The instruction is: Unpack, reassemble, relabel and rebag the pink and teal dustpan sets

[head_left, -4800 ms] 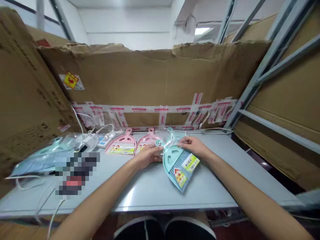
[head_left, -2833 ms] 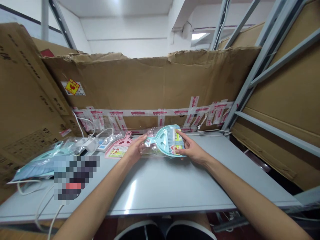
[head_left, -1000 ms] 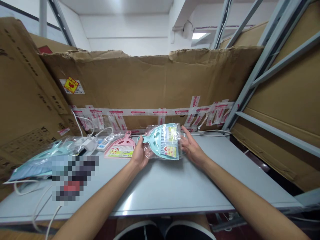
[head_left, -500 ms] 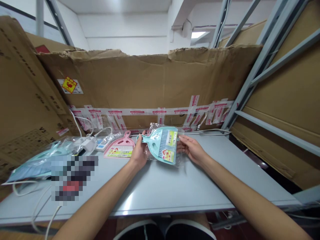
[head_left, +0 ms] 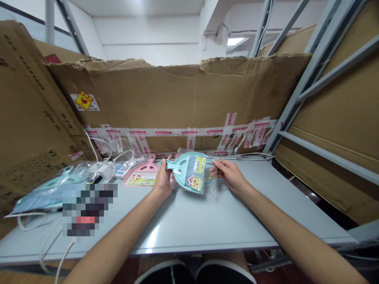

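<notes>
A light-blue dustpan [head_left: 180,169] with a matching brush [head_left: 193,169] nested against it is tilted up over the table, partly inside a clear plastic bag [head_left: 211,189]. My left hand [head_left: 162,177] is closed around the dustpan's handle end, thumb on top. On the other side, my right hand [head_left: 227,172] pinches the bag near the wide bristle end. A label with red and yellow print covers part of the bristles. Just left of my left hand, a pink dustpan-and-brush set [head_left: 143,173] lies on the table.
More bagged blue dustpans [head_left: 53,189] lie at the left, near a white power strip [head_left: 122,169] with plugs and cables. A pixelated dark object [head_left: 91,209] sits at the front left. Taped cardboard [head_left: 177,98] walls the back of the grey table [head_left: 225,228]; metal shelving [head_left: 296,94] rises at the right.
The dustpan set has shifted slightly left and tilted a little flatter. More loose bag now shows between its wide end and my right hand.
</notes>
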Tool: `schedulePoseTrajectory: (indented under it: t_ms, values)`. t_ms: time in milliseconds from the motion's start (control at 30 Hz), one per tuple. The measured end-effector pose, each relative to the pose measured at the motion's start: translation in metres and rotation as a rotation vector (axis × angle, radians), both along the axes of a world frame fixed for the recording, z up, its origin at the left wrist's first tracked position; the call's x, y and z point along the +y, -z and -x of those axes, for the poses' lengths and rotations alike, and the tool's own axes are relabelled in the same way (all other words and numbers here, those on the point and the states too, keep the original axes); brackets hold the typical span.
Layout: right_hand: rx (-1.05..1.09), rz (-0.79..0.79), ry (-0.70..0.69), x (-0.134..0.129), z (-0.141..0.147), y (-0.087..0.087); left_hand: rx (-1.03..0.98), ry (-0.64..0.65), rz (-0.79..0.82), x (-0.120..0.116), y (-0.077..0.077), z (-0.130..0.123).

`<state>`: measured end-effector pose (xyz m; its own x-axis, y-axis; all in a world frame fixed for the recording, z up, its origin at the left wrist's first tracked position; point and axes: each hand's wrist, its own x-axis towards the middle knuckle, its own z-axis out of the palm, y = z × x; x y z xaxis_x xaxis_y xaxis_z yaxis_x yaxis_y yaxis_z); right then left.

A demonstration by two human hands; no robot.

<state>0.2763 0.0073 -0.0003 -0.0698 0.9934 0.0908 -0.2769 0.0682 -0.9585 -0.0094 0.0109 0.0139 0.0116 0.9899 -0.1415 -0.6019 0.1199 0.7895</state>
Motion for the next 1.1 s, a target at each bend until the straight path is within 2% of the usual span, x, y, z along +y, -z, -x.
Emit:
schedulePoseTrajectory:
  t_ms: [133, 300, 367, 667, 833, 967, 1100]
  values:
    - [0.074, 0.054, -0.001, 0.001, -0.001, 0.0, -0.107, 0.002, -0.042, -0.002, -0.005, -0.002]
    - [-0.005, 0.097, -0.219, -0.004, 0.005, 0.0, -0.138, 0.016, -0.033, -0.005, -0.006, -0.007]
    - [-0.03, 0.081, -0.26, -0.006, 0.008, -0.001, -0.154, 0.037, -0.049, -0.006, -0.004, -0.009]
    - [-0.09, -0.041, -0.155, -0.006, 0.008, -0.002, -0.151, 0.062, -0.081, -0.005, -0.002, -0.014]
    - [-0.093, -0.04, -0.055, -0.002, 0.005, 0.001, -0.044, 0.107, -0.055, -0.004, 0.002, -0.012]
    - [-0.08, -0.022, -0.097, -0.003, 0.003, 0.001, 0.002, 0.114, -0.046, -0.003, 0.005, -0.009]
    - [-0.024, 0.035, -0.172, -0.003, 0.001, -0.001, 0.0, 0.021, -0.047, 0.0, 0.006, -0.006]
